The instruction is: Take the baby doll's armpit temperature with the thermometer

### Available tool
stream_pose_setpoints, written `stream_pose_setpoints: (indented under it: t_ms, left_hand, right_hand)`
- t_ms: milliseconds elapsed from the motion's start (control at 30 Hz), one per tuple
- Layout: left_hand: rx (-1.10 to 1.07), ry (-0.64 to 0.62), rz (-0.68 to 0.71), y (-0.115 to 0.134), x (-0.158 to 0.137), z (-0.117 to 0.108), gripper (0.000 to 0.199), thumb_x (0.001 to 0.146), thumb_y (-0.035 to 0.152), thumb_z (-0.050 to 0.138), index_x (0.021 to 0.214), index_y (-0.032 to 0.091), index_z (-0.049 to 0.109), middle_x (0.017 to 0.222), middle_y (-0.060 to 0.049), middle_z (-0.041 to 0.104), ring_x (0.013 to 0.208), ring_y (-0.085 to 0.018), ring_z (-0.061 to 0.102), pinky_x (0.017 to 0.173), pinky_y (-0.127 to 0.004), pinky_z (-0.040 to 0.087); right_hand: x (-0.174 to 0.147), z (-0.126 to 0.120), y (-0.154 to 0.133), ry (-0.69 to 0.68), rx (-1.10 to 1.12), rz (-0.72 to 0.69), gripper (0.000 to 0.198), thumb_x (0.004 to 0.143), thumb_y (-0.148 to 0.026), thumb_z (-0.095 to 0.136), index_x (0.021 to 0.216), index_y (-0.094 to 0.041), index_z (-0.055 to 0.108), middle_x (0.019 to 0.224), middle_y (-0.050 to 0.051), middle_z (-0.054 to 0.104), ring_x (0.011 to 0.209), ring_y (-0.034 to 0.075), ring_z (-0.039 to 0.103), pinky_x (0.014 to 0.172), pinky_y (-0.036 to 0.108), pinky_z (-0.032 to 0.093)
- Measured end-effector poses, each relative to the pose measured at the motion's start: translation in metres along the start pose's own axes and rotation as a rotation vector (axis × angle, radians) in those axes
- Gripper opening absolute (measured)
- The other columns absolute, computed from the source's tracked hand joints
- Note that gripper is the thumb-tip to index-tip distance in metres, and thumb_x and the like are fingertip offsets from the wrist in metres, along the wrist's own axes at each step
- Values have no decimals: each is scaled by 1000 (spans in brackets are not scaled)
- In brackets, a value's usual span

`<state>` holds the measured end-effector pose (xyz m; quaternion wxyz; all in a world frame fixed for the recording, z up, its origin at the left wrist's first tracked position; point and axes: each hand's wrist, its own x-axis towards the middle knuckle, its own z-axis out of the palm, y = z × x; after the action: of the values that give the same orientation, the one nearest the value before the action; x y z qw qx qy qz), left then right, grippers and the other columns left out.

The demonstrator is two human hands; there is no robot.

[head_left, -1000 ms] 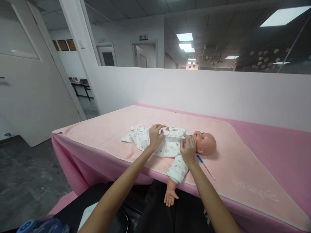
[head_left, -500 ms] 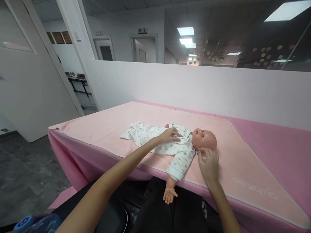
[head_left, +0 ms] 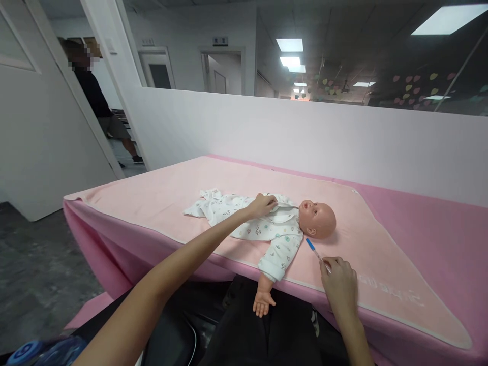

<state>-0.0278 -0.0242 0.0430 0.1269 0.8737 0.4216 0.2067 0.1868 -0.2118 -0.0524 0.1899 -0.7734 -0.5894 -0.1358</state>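
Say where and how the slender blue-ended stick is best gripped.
Probably by the pale shaft of the slender blue-ended stick, pinched from the near right: it slants toward the bare right hand, while its blue end lies close by the plastic doll's bald head.

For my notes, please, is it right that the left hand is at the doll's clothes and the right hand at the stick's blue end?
No, the head view shows the right hand at the other end of the stick, not its blue end; the rest stands.
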Motion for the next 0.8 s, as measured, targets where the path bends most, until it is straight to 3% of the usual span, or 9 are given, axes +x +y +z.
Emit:
stream_pose_setpoints:
  t_ms: [100, 200, 367, 433, 600, 800]
  left_hand:
    - [-95, -35, -194, 1, 13, -9, 25, 85, 26, 34, 79, 14, 56, 74, -4, 60, 67, -15, 55, 62, -24, 42]
    - [-63, -49, -270, -1, 28, -14, 24, 83, 19, 33, 76, 12, 55, 69, -5, 58, 63, -15, 55, 54, -24, 41]
    - [109, 85, -296, 4, 43, -12, 23, 79, 10, 36, 98, 12, 50, 88, -11, 59, 84, -22, 57, 68, -30, 41]
    - [241, 127, -205, 8, 46, -12, 29, 79, 8, 36, 106, 14, 46, 91, -13, 59, 87, -23, 58, 71, -32, 40]
    - [728, 161, 207, 7, 53, -17, 29, 83, 6, 32, 105, 15, 48, 85, -12, 58, 73, -20, 61, 60, -28, 38]
    - [910, 243, 378, -4, 60, -25, 27, 84, 7, 31, 100, 15, 51, 71, -7, 56, 58, -15, 58, 51, -24, 31]
  right_hand:
    - [4, -6, 0, -17, -27, 7, 19, 84, -20, 46, 83, -18, 64, 76, 5, 64, 73, 20, 56, 62, 29, 28]
    - [8, -18, -1, 19, -5, 30, 18, 84, -19, 45, 86, -17, 63, 76, 5, 64, 71, 19, 56, 62, 29, 29]
    - [22, -45, -15, 112, 131, 46, 21, 86, -26, 42, 85, -18, 62, 78, 4, 62, 71, 17, 54, 62, 27, 32]
    - [35, -52, -26, 129, 188, 28, 23, 87, -27, 40, 87, -19, 61, 80, 3, 62, 72, 15, 54, 60, 25, 32]
    - [82, -58, -57, 74, 214, -122, 26, 89, -20, 34, 93, -18, 60, 90, 6, 60, 80, 14, 54, 61, 23, 34]
    - [134, -51, -94, -59, -30, -259, 26, 87, -10, 33, 83, -14, 58, 86, 10, 56, 77, 16, 55, 60, 24, 37]
